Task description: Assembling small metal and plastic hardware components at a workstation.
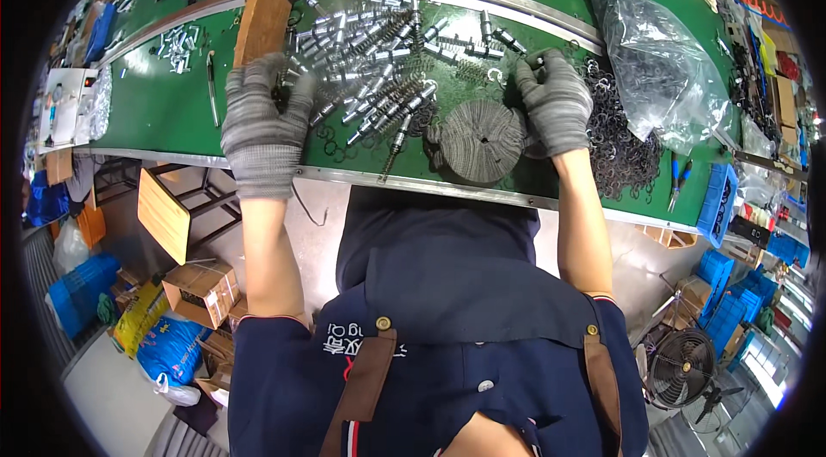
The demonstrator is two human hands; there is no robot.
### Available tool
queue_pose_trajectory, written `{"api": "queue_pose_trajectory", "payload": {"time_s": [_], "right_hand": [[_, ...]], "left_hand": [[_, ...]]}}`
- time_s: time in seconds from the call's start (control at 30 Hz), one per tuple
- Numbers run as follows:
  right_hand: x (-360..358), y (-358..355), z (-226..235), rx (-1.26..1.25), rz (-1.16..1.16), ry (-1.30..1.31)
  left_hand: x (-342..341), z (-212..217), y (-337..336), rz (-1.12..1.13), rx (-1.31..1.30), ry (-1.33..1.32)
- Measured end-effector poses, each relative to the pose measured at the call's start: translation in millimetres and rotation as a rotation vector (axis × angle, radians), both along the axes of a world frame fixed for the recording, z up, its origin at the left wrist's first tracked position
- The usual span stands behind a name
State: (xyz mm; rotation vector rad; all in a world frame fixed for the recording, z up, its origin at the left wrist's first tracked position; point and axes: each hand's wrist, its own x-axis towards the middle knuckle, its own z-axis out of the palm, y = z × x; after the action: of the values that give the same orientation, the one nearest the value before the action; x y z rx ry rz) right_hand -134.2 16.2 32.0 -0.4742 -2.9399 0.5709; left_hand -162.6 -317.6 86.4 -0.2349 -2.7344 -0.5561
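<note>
Head cam: green table (168,113), pile of metal rods + springs (375,100) on it btwn gloved L hand (265,126) & gloved R hand (557,104), round gray coil (482,140) just beside R hand, both hands' fingers (245,83) curled, can't tell if gripping.

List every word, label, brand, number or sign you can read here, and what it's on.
White lettering on the dark blue shirt: partly legible, partly behind a brown strap; not transcribed.
Blue sack: marks too blurred to read.
Yellow sack: marks too blurred to read.
Cardboard box: marks too small to read.
Metal parts with springs: no readable text.
</note>
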Motion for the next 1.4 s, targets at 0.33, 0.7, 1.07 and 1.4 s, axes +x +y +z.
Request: {"api": "queue_pose_trajectory", "payload": {"time_s": [0.33,0.7,1.07,1.4], "right_hand": [[50.3,-65.6,66.3,-0.339,0.592,0.304],[77.6,-58.2,50.0,-0.938,0.444,0.232],[88.0,-56.5,37.8,-1.239,0.332,0.347],[92.0,-39.3,36.0,-0.817,0.572,0.426]], "left_hand": [[41.4,6.4,83.3,-0.343,1.232,-0.904],[50.4,4.4,92.2,-0.294,1.299,-0.784],[56.6,12.2,95.5,-0.388,1.123,-0.684],[58.2,8.1,90.9,-0.628,0.699,-0.565]]}}
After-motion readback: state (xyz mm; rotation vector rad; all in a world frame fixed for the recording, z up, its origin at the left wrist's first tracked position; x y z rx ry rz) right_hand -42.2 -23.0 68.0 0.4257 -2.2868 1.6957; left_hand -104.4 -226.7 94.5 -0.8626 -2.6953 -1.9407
